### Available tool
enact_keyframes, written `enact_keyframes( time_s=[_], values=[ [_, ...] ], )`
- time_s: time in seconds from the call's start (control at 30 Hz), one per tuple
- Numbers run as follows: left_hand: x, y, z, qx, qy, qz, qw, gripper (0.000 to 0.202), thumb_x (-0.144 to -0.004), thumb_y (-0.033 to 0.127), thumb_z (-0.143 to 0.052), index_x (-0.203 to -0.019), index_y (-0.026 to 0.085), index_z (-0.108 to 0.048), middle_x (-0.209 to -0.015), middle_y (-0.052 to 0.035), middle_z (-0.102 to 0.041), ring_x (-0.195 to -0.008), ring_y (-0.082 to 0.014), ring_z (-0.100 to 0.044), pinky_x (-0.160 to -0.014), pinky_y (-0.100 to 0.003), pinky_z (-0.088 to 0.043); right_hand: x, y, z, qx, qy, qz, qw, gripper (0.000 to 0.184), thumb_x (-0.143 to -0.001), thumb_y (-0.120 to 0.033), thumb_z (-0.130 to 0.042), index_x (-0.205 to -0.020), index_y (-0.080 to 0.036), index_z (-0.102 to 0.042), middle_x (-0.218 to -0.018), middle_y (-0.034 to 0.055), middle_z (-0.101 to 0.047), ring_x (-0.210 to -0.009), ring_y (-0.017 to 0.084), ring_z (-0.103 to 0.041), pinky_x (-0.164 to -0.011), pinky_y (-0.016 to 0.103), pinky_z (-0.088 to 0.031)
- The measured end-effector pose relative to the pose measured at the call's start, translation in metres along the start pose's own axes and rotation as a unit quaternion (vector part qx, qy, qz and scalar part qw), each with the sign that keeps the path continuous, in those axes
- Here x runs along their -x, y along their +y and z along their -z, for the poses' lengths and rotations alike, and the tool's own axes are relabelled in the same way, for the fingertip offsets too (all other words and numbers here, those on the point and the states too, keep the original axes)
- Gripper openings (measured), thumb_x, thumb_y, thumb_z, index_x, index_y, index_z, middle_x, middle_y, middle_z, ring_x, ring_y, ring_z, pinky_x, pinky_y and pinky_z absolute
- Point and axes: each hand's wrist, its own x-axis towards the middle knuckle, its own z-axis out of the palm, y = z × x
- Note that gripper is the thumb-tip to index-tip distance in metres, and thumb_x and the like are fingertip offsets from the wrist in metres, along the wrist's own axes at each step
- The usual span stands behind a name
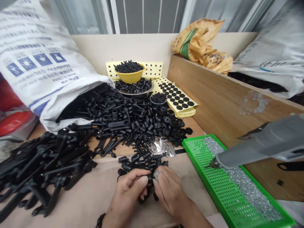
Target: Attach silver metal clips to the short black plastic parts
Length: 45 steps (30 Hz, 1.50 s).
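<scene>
My left hand (131,190) is closed, thumb and forefinger pinching a small black plastic cylinder (149,180). My right hand (169,186) is closed right beside it, its fingertips meeting the cylinder's right end. Something small and silvery grey (156,174) shows at the right fingertips, too blurred to name. Several black plastic sleeves (142,163) lie just beyond both hands, with thin shiny metal clips (163,147) behind them. Part of the cylinder is hidden by my fingers.
Black handles (47,167) are heaped at left, below a white sack (42,60). A green basket (201,171) of screws (251,190) sits right, under a grey electric screwdriver (256,142). Behind are a yellow bowl (130,76), sticker sheets (184,109) and a wooden board (213,95).
</scene>
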Motion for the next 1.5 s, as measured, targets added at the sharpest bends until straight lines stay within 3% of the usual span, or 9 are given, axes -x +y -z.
enact_keyframes(
  time_s=[0.13,0.27,0.53,0.7,0.8,0.9,1.03,1.2,1.5],
  values=[
    [-0.002,0.001,-0.002,0.022,-0.011,0.034,0.999,0.038,-0.067,0.047,-0.068,-0.082,0.013,-0.068,-0.052,0.0005,-0.058,-0.043,-0.007,-0.047,-0.04,-0.015,-0.039,0.0,0.005,0.001,-0.008,-0.021,0.018,1.0,0.02,-0.088,-0.009,-0.029,-0.072,-0.02,-0.036,-0.065,0.0025,-0.045,-0.061,0.017,-0.041,-0.058,0.031,-0.038],
    [0.0,0.003,0.0,-0.106,-0.014,-0.085,0.991,0.021,-0.077,0.034,-0.061,-0.086,0.016,-0.068,-0.058,0.0001,-0.061,-0.051,-0.01,-0.055,-0.048,-0.018,-0.046,-0.004,0.002,0.002,-0.057,-0.015,-0.029,0.998,0.021,-0.09,-0.011,-0.026,-0.074,-0.02,-0.037,-0.062,0.0003,-0.044,-0.059,0.015,-0.044,-0.056,0.027,-0.037],
    [0.006,0.001,0.003,-0.364,0.005,-0.405,0.838,0.02,-0.084,0.01,-0.05,-0.101,0.017,-0.059,-0.091,-0.0055,-0.066,-0.085,-0.0135,-0.063,-0.077,-0.019,-0.051,0.005,-0.012,-0.002,-0.216,-0.047,-0.24,0.945,0.03,-0.095,-0.031,-0.025,-0.08,-0.02,-0.049,-0.072,0.0037,-0.058,-0.066,0.016,-0.057,-0.061,0.026,-0.044],
    [0.006,0.001,0.004,-0.438,0.049,-0.481,0.758,0.018,-0.087,0.011,-0.046,-0.1,0.012,-0.058,-0.09,-0.0094,-0.065,-0.087,-0.0156,-0.062,-0.081,-0.022,-0.051,0.02,-0.019,-0.009,-0.313,-0.103,-0.429,0.841,0.041,-0.092,-0.048,-0.03,-0.094,-0.017,-0.057,-0.085,0.0072,-0.061,-0.077,0.018,-0.06,-0.066,0.027,-0.05],
    [0.004,0.001,0.004,-0.445,0.067,-0.506,0.736,0.018,-0.087,0.01,-0.047,-0.099,0.012,-0.059,-0.091,-0.0095,-0.066,-0.086,-0.0153,-0.063,-0.083,-0.022,-0.051,0.024,-0.02,-0.011,-0.311,-0.069,-0.445,0.837,0.043,-0.09,-0.05,-0.035,-0.108,-0.017,-0.056,-0.098,0.0091,-0.062,-0.088,0.019,-0.06,-0.071,0.028,-0.051],
    [0.005,-0.001,0.003,-0.427,0.068,-0.497,0.753,0.017,-0.086,0.012,-0.048,-0.098,0.013,-0.06,-0.089,-0.0084,-0.067,-0.085,-0.0153,-0.064,-0.081,-0.022,-0.051,0.019,-0.02,-0.01,-0.252,0.001,-0.347,0.903,0.042,-0.092,-0.048,-0.032,-0.109,-0.017,-0.055,-0.098,0.0093,-0.064,-0.092,0.019,-0.06,-0.078,0.028,-0.05],
    [0.005,-0.004,0.002,-0.365,0.043,-0.427,0.826,0.018,-0.085,0.011,-0.051,-0.098,0.017,-0.06,-0.09,-0.0056,-0.068,-0.086,-0.015,-0.064,-0.078,-0.021,-0.052,0.002,-0.018,-0.004,-0.184,0.009,-0.197,0.963,0.041,-0.097,-0.033,-0.018,-0.085,-0.021,-0.055,-0.066,0.0035,-0.061,-0.062,0.016,-0.059,-0.062,0.026,-0.049],
    [0.003,0.001,0.002,-0.293,0.033,-0.308,0.905,0.018,-0.081,0.013,-0.057,-0.095,0.022,-0.064,-0.089,-0.0021,-0.069,-0.079,-0.0144,-0.065,-0.07,-0.019,-0.053,-0.005,-0.015,-0.001,-0.153,0.027,-0.16,0.975,0.029,-0.096,-0.022,-0.021,-0.081,-0.021,-0.046,-0.064,0.0011,-0.056,-0.058,0.015,-0.056,-0.055,0.025,-0.045],
    [0.005,0.005,0.004,-0.268,-0.014,-0.268,0.925,0.021,-0.084,0.013,-0.053,-0.097,0.023,-0.066,-0.083,-0.0016,-0.068,-0.074,-0.0132,-0.064,-0.067,-0.019,-0.051,0.001,-0.008,-0.003,-0.129,0.006,-0.105,0.986,0.024,-0.092,-0.015,-0.025,-0.077,-0.02,-0.043,-0.063,0.0011,-0.05,-0.058,0.015,-0.051,-0.056,0.027,-0.041]
  ],
)
